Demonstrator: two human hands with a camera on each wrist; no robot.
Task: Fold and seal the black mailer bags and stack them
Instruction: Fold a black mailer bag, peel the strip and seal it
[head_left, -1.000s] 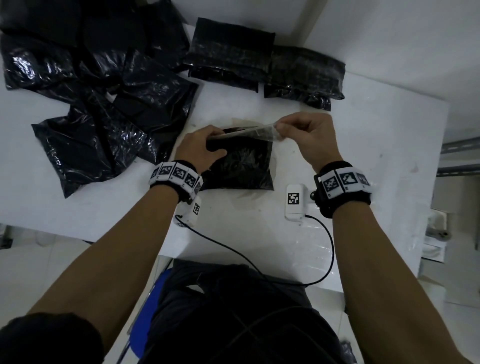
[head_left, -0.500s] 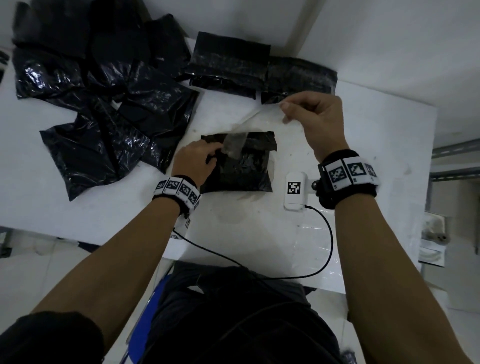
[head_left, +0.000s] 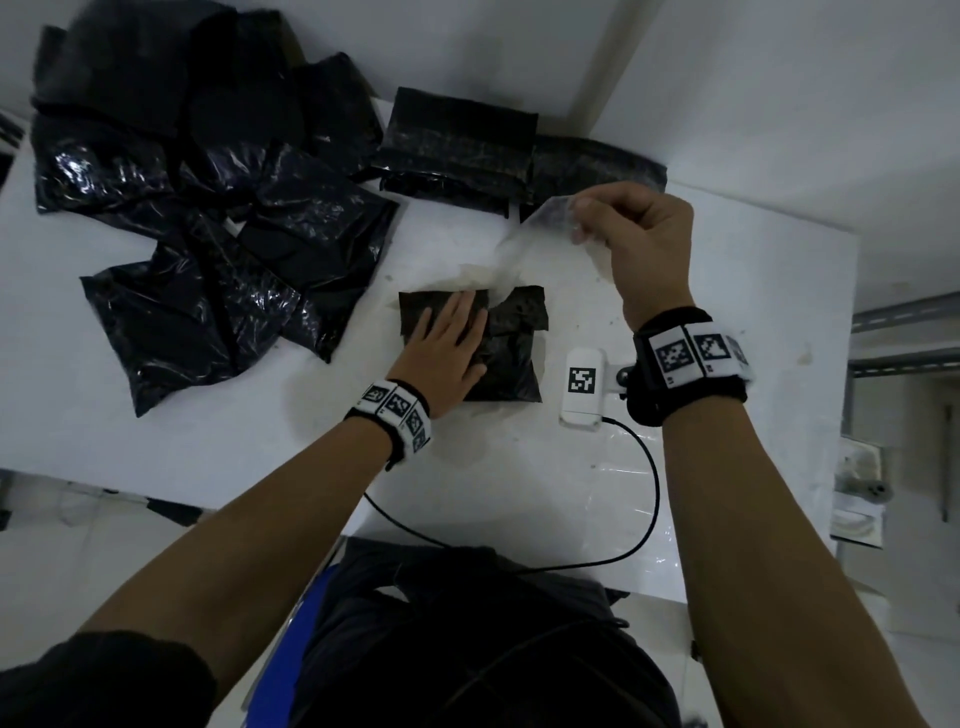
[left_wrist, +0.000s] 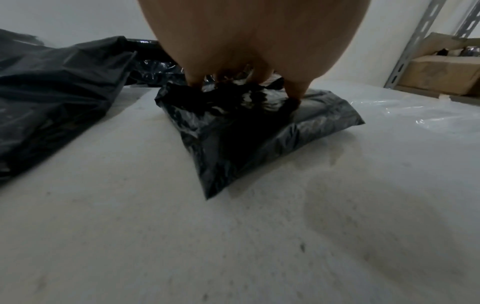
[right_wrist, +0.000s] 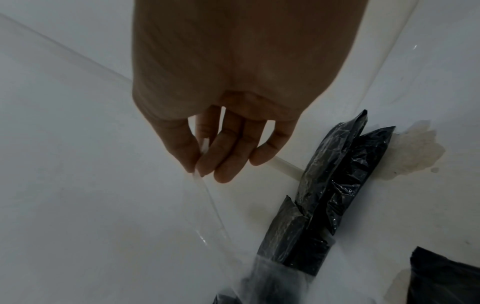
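Note:
A small black mailer bag (head_left: 511, 358) lies folded on the white table (head_left: 208, 441) in front of me. My left hand (head_left: 449, 338) lies flat on its left half with straight fingers; in the left wrist view the fingertips (left_wrist: 296, 92) press into the bag (left_wrist: 259, 131). My right hand (head_left: 631, 228) is raised above and to the right of the bag and pinches a clear release strip (head_left: 545, 223) between thumb and fingers. The strip (right_wrist: 205, 197) trails down from the hand (right_wrist: 200, 164) toward the bag's flap.
A loose heap of black mailer bags (head_left: 208, 218) covers the table's far left. Two folded, sealed bags (head_left: 462, 150) (head_left: 597, 171) lie at the back by the wall. A clear plastic sheet (head_left: 613, 499) lies at the near right edge. Metal shelving (left_wrist: 420, 41) with cardboard boxes stands to the right.
My right hand has pulled the clear strip up and away from the flap. My left hand has gone from gripping the bag's top edge to lying flat on it.

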